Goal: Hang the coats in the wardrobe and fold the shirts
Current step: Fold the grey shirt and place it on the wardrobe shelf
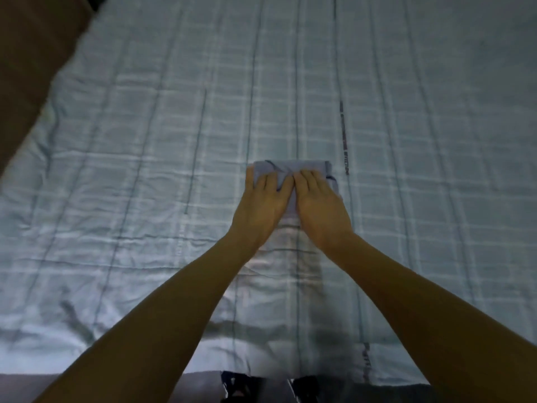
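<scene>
- Two bare forearms reach in from the bottom corners and narrow toward each other at the middle of the bed.
- At the bottom edge, between the arms, sit two dark shapes with pale marks (pixel 238 386). They may be footwear, but they are too blurred and cut off to say.
- A dull grey strip of floor (pixel 29 385) runs along that edge, under the hanging hem of the cover.
- The left hand (pixel 261 199) lies flat, palm down, with its fingers straight and close together, pressing on the cloth.
- The right hand (pixel 316 199) lies the same way just beside it, and the two touch along their inner edges.
- Under both hands is a small, soft, grey-blue shirt folded into a rectangle (pixel 290 167). It lies near the middle of the bed, and the hands hide its near half.
- The shirt rests on a pale blue-green checked bedspread (pixel 145 170), which is quilted, lightly creased and crossed by thin dark lines.
- A dark printed band (pixel 344 141) runs along one of those lines just right of the shirt, its lettering unreadable.
- A plain brown surface (pixel 35 53) fills the upper left corner past the bed's edge. It is cut off by the frame, and I cannot tell what it is.
- The light is dim and the whole view is soft.
</scene>
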